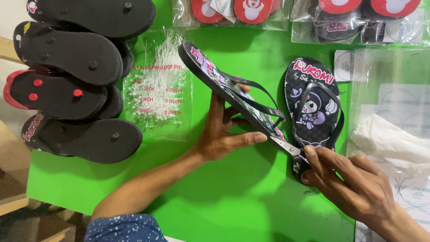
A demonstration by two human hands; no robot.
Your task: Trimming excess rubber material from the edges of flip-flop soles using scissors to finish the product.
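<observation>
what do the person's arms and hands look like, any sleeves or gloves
Both hands are bare: no gloves, rings or watch show on the left hand or the right hand. The left forearm is uncovered up to a dark blue sleeve speckled with small white dots, seen at the bottom edge. The right forearm leaves the frame bare, with no sleeve in view.

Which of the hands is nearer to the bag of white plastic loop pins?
Left. The left hand holds a tilted flip-flop just beside the bag; the right hand is far across, holding scissors.
</observation>
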